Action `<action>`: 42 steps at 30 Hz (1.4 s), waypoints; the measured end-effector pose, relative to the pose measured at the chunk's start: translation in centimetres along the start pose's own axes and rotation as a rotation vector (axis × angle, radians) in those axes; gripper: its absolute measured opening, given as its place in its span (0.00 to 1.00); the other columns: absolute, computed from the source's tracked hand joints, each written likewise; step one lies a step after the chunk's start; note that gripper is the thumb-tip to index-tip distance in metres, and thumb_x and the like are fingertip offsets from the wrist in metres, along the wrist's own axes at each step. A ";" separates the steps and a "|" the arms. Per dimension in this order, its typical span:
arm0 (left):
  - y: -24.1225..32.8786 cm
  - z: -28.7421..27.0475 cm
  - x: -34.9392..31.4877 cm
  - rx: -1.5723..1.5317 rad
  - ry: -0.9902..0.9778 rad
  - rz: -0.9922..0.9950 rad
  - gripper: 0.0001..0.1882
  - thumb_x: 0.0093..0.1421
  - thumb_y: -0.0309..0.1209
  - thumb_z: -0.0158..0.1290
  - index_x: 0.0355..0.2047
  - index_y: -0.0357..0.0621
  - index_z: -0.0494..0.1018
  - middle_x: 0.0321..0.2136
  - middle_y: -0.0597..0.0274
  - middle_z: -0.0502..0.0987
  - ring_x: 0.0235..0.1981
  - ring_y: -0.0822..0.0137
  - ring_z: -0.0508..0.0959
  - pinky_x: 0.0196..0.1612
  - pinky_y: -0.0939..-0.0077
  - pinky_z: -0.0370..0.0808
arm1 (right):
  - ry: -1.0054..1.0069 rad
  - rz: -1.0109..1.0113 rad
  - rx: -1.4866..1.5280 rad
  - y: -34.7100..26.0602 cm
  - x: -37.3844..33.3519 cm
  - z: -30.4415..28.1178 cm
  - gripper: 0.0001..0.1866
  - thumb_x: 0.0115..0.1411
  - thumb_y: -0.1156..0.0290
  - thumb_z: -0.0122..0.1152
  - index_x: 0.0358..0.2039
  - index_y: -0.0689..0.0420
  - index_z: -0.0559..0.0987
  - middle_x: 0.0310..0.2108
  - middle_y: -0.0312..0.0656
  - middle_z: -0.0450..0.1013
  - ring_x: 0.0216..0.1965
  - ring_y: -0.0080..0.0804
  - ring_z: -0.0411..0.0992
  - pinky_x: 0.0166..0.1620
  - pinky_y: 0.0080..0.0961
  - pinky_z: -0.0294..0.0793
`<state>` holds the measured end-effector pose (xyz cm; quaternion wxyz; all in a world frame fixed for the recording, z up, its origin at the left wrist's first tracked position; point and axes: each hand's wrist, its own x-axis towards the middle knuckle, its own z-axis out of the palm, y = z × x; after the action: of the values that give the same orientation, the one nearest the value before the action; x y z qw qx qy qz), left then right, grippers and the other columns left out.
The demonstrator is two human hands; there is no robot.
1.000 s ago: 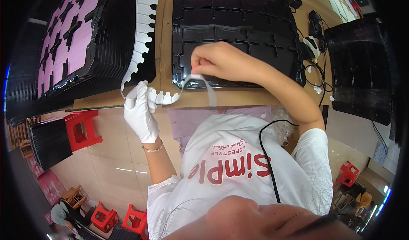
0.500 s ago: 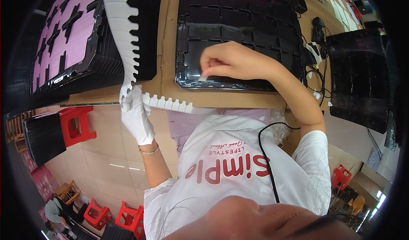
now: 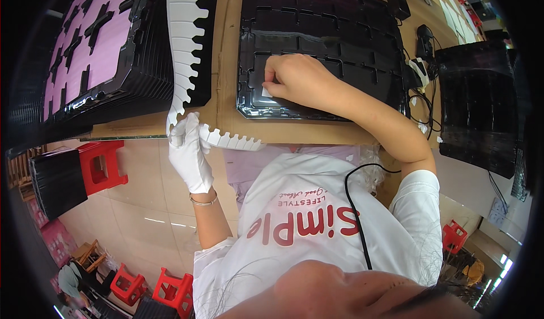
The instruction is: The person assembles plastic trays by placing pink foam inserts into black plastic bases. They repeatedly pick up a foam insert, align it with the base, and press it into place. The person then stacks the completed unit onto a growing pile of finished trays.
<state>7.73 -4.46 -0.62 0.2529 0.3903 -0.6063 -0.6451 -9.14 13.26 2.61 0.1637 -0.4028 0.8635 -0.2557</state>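
Note:
My left hand (image 3: 190,152), in a white glove, is closed around a long white strip (image 3: 184,52) with notches along one edge. The strip runs up past the tray stack on the left, and its short end sticks out to the right of the glove. My bare right hand (image 3: 300,78) is over the near left part of a black plastic tray (image 3: 323,115) with moulded compartments. Between its thumb and fingertips is a small white piece (image 3: 266,92), low against the tray. Whether the piece touches the tray I cannot tell.
At the left stands a tall stack of black trays (image 3: 147,64) with pink sheets on top. Cables (image 3: 432,92) and a dark tray (image 3: 476,103) lie to the right. Cardboard (image 3: 224,92) covers the table. Red stools (image 3: 105,166) and a person (image 3: 71,282) are at lower left.
My left hand has shifted slightly right, and the strip has swung right with it. My right hand has moved the small white piece a little farther from me on the tray.

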 end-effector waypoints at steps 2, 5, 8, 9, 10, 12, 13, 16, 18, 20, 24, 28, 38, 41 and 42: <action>0.0 -0.1 0.1 -0.006 -0.004 0.009 0.11 0.63 0.33 0.56 0.38 0.38 0.76 0.21 0.68 0.75 0.15 0.85 0.60 0.19 0.89 0.52 | 0.059 -0.050 -0.007 0.2 -0.1 0.3 0.08 0.53 0.67 0.62 0.27 0.59 0.77 0.26 0.44 0.76 0.29 0.44 0.75 0.34 0.36 0.73; -0.1 -0.2 0.1 -0.010 -0.006 0.018 0.11 0.63 0.33 0.55 0.38 0.37 0.77 0.21 0.68 0.75 0.15 0.85 0.60 0.19 0.89 0.52 | 0.007 -0.213 0.023 0.2 -0.7 -0.1 0.07 0.52 0.69 0.62 0.26 0.59 0.76 0.23 0.42 0.74 0.26 0.41 0.74 0.31 0.34 0.72; 0.0 -0.6 -0.1 -0.002 -0.030 0.014 0.12 0.63 0.34 0.56 0.39 0.37 0.76 0.22 0.67 0.76 0.15 0.85 0.63 0.18 0.89 0.56 | -0.157 -0.174 0.278 -1.5 -3.0 -1.9 0.06 0.55 0.70 0.59 0.25 0.58 0.75 0.23 0.39 0.72 0.24 0.29 0.71 0.27 0.26 0.69; 0.1 -0.8 -0.1 0.000 -0.042 0.007 0.12 0.62 0.34 0.56 0.39 0.36 0.76 0.23 0.66 0.76 0.15 0.85 0.64 0.18 0.90 0.57 | -0.230 -0.106 0.400 -2.0 -3.9 -2.3 0.05 0.56 0.71 0.57 0.27 0.58 0.75 0.26 0.40 0.72 0.24 0.26 0.71 0.27 0.24 0.68; 0.1 -0.8 -0.2 -0.037 -0.058 0.003 0.12 0.63 0.35 0.56 0.39 0.37 0.76 0.22 0.66 0.76 0.14 0.85 0.64 0.18 0.90 0.57 | -0.206 -0.080 0.712 -2.1 -5.0 -1.9 0.04 0.57 0.73 0.55 0.30 0.59 0.75 0.28 0.41 0.73 0.25 0.25 0.71 0.27 0.23 0.68; 0.4 -0.8 -0.5 -0.100 -0.094 -0.007 0.12 0.63 0.35 0.55 0.39 0.37 0.76 0.20 0.67 0.75 0.13 0.85 0.63 0.17 0.89 0.56 | -0.142 -0.015 1.345 -1.9 -7.3 0.0 0.05 0.59 0.75 0.50 0.35 0.60 0.74 0.32 0.43 0.74 0.27 0.23 0.71 0.27 0.21 0.68; 0.6 -0.7 -0.7 -0.121 -0.096 -0.015 0.12 0.64 0.34 0.55 0.38 0.37 0.75 0.19 0.68 0.74 0.13 0.85 0.62 0.17 0.89 0.55 | -0.164 0.044 1.431 -2.0 -8.2 0.9 0.06 0.60 0.76 0.49 0.37 0.61 0.73 0.33 0.44 0.74 0.27 0.23 0.71 0.27 0.20 0.68; 1.9 -0.2 -1.6 -0.166 -0.104 -0.020 0.12 0.65 0.34 0.53 0.38 0.36 0.75 0.18 0.69 0.72 0.13 0.85 0.59 0.16 0.89 0.53 | -0.223 0.163 1.538 -1.7 -10.2 4.7 0.09 0.63 0.76 0.49 0.43 0.61 0.73 0.35 0.41 0.74 0.29 0.18 0.69 0.29 0.17 0.66; 2.5 0.2 -2.2 -0.162 -0.106 0.001 0.12 0.67 0.34 0.51 0.39 0.36 0.74 0.18 0.70 0.69 0.13 0.85 0.57 0.16 0.89 0.50 | -0.095 0.299 1.284 -2.3 -10.7 8.5 0.11 0.62 0.74 0.55 0.46 0.59 0.73 0.32 0.36 0.73 0.27 0.15 0.66 0.29 0.16 0.65; 2.6 0.1 -2.5 -0.196 -0.143 0.012 0.12 0.67 0.34 0.51 0.40 0.36 0.74 0.19 0.69 0.69 0.13 0.85 0.57 0.16 0.90 0.51 | 0.002 0.327 1.087 -3.0 -10.3 10.1 0.13 0.61 0.72 0.59 0.47 0.56 0.75 0.28 0.31 0.72 0.26 0.12 0.63 0.28 0.15 0.63; 2.7 0.3 -2.9 -0.236 -0.166 0.002 0.12 0.67 0.34 0.50 0.41 0.35 0.73 0.20 0.69 0.69 0.14 0.85 0.57 0.16 0.90 0.52 | 0.106 0.207 0.970 -3.3 -9.6 11.6 0.11 0.56 0.70 0.66 0.40 0.53 0.80 0.21 0.28 0.67 0.23 0.13 0.59 0.27 0.17 0.61; 3.0 0.7 -3.1 -0.196 -0.111 0.001 0.13 0.67 0.32 0.49 0.44 0.34 0.72 0.21 0.70 0.68 0.16 0.85 0.58 0.17 0.90 0.53 | 0.365 -0.069 0.733 -3.7 -10.4 10.3 0.06 0.52 0.72 0.68 0.31 0.56 0.80 0.18 0.31 0.63 0.19 0.19 0.60 0.23 0.19 0.60; 2.1 2.0 -2.8 -0.120 -0.191 0.018 0.12 0.67 0.33 0.51 0.41 0.34 0.73 0.18 0.70 0.68 0.15 0.85 0.58 0.17 0.90 0.52 | 0.446 0.125 0.496 5.7 -10.9 -9.6 0.03 0.59 0.73 0.62 0.31 0.57 0.78 0.30 0.30 0.72 0.30 0.16 0.68 0.35 0.15 0.68; 3.5 3.5 -3.8 -0.092 -0.279 0.043 0.12 0.66 0.34 0.51 0.40 0.36 0.74 0.17 0.71 0.69 0.13 0.85 0.57 0.16 0.90 0.51 | 0.556 0.219 0.234 18.5 -7.2 -15.6 0.08 0.55 0.67 0.64 0.32 0.57 0.83 0.19 0.25 0.70 0.23 0.10 0.62 0.28 0.13 0.61; 3.6 3.8 -3.9 -0.080 -0.295 0.049 0.12 0.66 0.34 0.51 0.39 0.36 0.74 0.17 0.70 0.70 0.12 0.85 0.57 0.15 0.89 0.50 | 0.569 0.213 0.206 21.6 -5.9 -16.3 0.09 0.54 0.66 0.65 0.31 0.59 0.83 0.22 0.30 0.74 0.24 0.14 0.67 0.29 0.15 0.65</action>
<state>6.32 0.39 3.49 0.1919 0.2659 -0.6200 -0.7128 -26.62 34.67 3.99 -0.0185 -0.2039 0.8815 -0.4254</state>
